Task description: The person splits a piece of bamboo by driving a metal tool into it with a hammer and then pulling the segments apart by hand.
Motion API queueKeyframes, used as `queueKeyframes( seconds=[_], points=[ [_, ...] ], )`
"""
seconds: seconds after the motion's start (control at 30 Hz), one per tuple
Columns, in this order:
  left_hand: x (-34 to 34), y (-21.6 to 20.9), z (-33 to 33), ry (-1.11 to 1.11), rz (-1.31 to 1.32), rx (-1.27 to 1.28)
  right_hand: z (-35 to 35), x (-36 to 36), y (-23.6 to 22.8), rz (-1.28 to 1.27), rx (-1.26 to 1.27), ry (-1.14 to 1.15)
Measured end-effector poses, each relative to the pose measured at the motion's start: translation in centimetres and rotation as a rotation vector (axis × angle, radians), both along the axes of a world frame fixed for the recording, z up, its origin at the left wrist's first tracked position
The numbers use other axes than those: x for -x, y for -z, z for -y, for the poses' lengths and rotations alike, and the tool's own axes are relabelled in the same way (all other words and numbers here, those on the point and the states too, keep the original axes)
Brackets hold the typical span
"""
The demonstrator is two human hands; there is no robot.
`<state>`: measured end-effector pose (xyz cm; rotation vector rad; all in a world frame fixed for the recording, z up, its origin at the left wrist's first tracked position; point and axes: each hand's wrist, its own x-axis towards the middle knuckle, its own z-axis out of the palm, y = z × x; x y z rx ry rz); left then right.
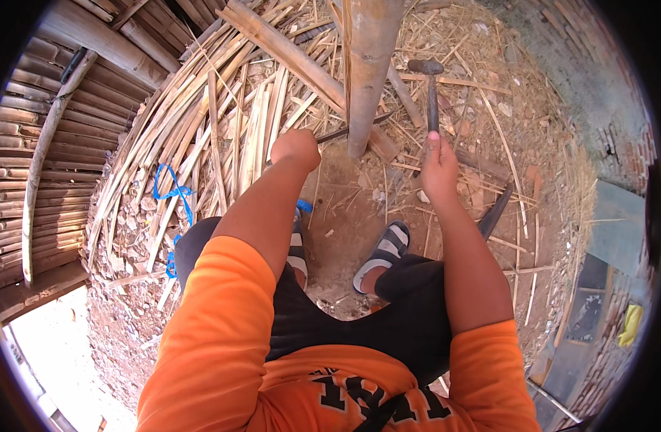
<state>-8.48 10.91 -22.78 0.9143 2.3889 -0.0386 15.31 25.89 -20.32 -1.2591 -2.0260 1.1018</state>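
Note:
My left hand (296, 150) is closed round the near end of a thin dark tool (333, 135), which looks like a knife or chisel; its handle is hidden in my fist. The tool crosses the lower part of an upright bamboo pole (370, 79), and its dark tip shows on the pole's right side. Whether it goes behind the pole or into it, I cannot tell. To the right of the pole, my right hand (440, 169) grips a hammer (432, 90) by its handle, with the head pointing away from me. A gap separates the hammer from the pole.
Split bamboo strips (262, 119) lie heaped at the far left, with a slanting bamboo pole (294, 57) over them. Blue strapping (179, 193) tangles near my left knee. A dark pointed piece (496, 210) lies beside my right forearm. A bamboo wall (71, 165) stands left, a brick wall (611, 137) right.

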Motion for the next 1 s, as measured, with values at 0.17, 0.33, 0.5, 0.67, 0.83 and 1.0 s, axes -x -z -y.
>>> queueKeyframes(
  seconds=[0.17, 0.33, 0.5, 0.67, 0.83, 1.0],
  points=[
    [-0.3, -0.4, -0.6, 0.025, -0.015, 0.008, 1.0, -2.1, 4.4, 0.52, -0.024, -0.03],
    [-0.1, -0.8, -0.2, -0.022, 0.027, 0.024, -1.2, -1.3, 2.0, 0.158, 0.102, 0.022],
    [0.0, -1.2, -0.4, -0.038, 0.021, 0.041, 1.1, -1.0, 4.7, 0.48, 0.064, -0.103],
    [-0.2, 0.2, -0.8, 0.012, 0.005, 0.038, -0.3, -0.8, 3.4, 0.347, 0.117, -0.077],
    [-0.2, 0.2, -0.8, -0.006, 0.015, 0.036, 0.3, 0.2, 2.6, 0.124, 0.225, 0.004],
    [-0.4, -0.3, -1.5, 0.037, 0.009, 0.07, 0.3, -1.7, 6.4, 0.424, 0.051, -0.147]
  ],
)
